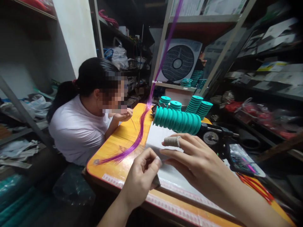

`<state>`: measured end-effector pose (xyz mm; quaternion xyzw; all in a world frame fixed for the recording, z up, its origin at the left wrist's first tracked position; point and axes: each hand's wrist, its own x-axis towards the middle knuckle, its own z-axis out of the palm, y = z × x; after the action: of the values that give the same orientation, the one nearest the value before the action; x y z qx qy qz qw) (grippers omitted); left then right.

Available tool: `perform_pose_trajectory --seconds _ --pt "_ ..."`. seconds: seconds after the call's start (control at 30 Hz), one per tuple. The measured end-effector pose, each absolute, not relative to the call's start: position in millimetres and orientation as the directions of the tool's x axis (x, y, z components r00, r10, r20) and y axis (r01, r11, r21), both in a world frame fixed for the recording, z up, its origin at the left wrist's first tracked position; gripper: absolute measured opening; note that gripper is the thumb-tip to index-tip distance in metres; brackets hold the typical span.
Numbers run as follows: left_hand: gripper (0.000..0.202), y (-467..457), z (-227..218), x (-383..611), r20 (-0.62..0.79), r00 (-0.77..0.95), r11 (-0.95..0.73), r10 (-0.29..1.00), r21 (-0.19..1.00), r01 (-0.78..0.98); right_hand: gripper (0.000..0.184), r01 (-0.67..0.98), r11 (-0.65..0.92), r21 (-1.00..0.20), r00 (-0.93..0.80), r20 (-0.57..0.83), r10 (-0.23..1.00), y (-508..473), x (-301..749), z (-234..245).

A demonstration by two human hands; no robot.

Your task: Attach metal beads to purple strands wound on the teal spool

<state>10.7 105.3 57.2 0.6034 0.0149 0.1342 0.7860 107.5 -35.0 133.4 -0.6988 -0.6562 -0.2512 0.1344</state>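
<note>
My left hand (142, 178) is closed in a pinch above the near edge of the orange table (113, 146); whatever its thumb and finger hold is too small to make out. Just right of it, my right hand (193, 156) has its fingers stretched apart, with grey tape (172, 142) around one finger. Beyond my hands, a row of teal spools (177, 120) lies across a black winding device (210, 137). A bundle of purple strands (139, 134) hangs from above and trails over the table to its left corner. Beneath my hands is a white sheet (158, 135).
At the left a person (80, 123) in a white shirt sits with hands raised. Stacked teal spools (194, 104) stand at the table's back, before a box fan (178, 61). Orange-red cords (257, 187) and a small tray (246, 160) lie right. Loaded shelves (272, 60) surround the table.
</note>
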Motion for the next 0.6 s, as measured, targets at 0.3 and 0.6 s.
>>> perform_pose_trajectory --seconds 0.3,0.6 --pt "0.02 111 62 17 0.1 0.994 0.66 0.051 0.744 -0.109 0.019 0.999 0.033 -0.028 -0.006 0.668 0.744 -29 110 133" --pt "0.02 118 63 27 0.066 0.996 0.752 -0.063 0.659 0.003 0.016 0.992 0.12 0.035 -0.114 0.654 0.748 -23 120 136"
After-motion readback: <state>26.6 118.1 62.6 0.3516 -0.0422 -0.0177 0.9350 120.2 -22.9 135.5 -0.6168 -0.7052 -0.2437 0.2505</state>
